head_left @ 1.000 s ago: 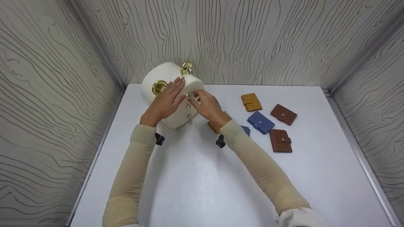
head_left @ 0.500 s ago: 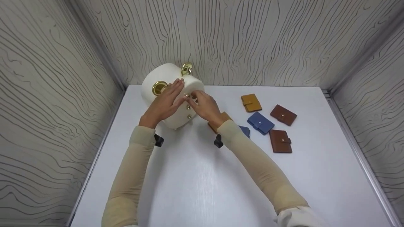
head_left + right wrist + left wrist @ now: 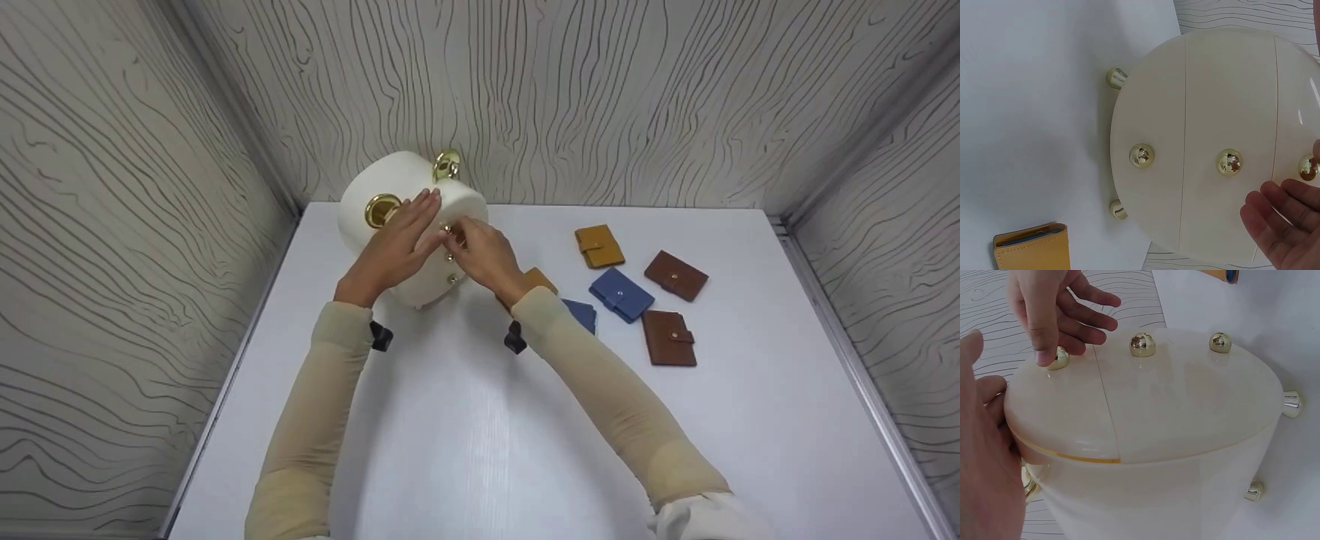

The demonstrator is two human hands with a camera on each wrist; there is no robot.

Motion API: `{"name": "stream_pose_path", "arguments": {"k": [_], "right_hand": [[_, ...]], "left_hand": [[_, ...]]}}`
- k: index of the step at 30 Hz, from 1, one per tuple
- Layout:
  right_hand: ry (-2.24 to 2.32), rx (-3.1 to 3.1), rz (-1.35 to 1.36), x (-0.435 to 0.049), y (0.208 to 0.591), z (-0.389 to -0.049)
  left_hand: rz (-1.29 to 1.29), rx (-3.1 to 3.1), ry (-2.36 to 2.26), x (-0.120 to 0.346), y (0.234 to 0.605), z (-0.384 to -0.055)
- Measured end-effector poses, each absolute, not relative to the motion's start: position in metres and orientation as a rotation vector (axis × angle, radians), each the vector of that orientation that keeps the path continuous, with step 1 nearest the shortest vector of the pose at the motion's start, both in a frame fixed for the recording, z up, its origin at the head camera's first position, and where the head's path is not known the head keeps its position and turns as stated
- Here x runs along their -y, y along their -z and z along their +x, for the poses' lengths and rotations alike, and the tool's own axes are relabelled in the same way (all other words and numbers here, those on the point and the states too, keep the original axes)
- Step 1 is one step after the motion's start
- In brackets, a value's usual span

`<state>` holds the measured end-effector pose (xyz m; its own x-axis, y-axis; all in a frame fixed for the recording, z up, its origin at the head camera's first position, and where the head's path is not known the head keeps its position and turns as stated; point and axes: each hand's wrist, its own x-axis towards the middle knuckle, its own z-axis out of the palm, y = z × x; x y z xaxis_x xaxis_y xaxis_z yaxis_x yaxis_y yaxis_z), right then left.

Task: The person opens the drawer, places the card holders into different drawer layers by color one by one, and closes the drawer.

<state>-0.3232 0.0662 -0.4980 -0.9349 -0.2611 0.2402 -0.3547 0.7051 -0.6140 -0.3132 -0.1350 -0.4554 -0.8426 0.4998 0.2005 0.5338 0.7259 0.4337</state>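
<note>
A white rounded box (image 3: 420,289) with gold trim and seams across its front stands at the back left of the table. Three round gold knobs run down that front. My right hand (image 3: 491,255) pinches the top knob (image 3: 1060,359) between thumb and fingers. My left hand (image 3: 397,244) rests along the box's top with its fingers straight, beside the gold ring (image 3: 382,210). The middle knob (image 3: 1230,162) and lower knob (image 3: 1141,156) are untouched. In the left wrist view, a thin orange line shows along the top section's edge; whether that section is ajar I cannot tell.
Right of the box lie a mustard wallet (image 3: 599,246), a blue wallet (image 3: 621,294), and two brown wallets (image 3: 676,275). Another mustard wallet (image 3: 1036,250) and another blue wallet (image 3: 581,315) are partly covered by the right forearm. A patterned wall (image 3: 600,105) stands close behind.
My right hand has shifted slightly left, and its thumb and fingers have closed in on the top knob. The left hand stays on the box.
</note>
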Motion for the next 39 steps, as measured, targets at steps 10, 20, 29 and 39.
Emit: {"name": "stream_pose_path", "arguments": {"k": [10, 20, 29, 39], "right_hand": [[-1.011, 2.736, 0.507, -0.0622, 0.4963, -0.3251], [-1.026, 2.734, 0.469, -0.0596, 0.4957, -0.3239], [-1.087, 2.717, 0.471, -0.0599, 0.4957, -0.3217], [-1.070, 2.698, 0.465, -0.0639, 0.4954, -0.3202]], "left_hand": [[-0.893, 2.830, 0.750, 0.1356, 0.4569, -0.3144], [-0.897, 2.830, 0.751, 0.1348, 0.4586, -0.3140], [-0.878, 2.849, 0.740, 0.1359, 0.4590, -0.3140], [-0.880, 2.863, 0.751, 0.1358, 0.4571, -0.3148]]}}
